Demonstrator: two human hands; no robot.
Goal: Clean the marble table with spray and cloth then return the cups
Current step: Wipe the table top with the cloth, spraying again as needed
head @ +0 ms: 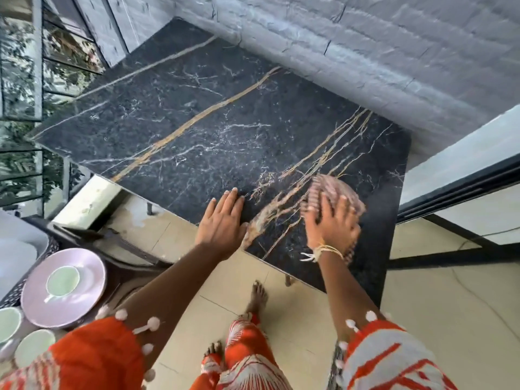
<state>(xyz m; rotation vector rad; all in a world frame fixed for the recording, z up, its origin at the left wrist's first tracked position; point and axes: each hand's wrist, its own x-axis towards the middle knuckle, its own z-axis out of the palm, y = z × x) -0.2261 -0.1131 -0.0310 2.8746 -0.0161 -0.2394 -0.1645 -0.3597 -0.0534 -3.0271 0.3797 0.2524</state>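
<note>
The black marble table (213, 130) with gold and white veins fills the middle of the view. My right hand (333, 223) presses a striped pinkish cloth (334, 190) flat on the table's near right part; hand and cloth are motion-blurred. My left hand (223, 218) rests flat on the table's near edge, fingers straight. A pale green cup (63, 281) stands on a pink plate (33, 302) at lower left, off the table. Two more pale cups (8, 323) (33, 347) stand beside the plate. No spray bottle is in view.
A grey stone wall (365, 52) runs along the table's far side. A dark-framed sliding door (461, 175) is at right. A railing with foliage (22, 80) is at left. A dark woven chair or side table (84, 237) holds the crockery. My bare feet (257, 296) stand on beige tiles.
</note>
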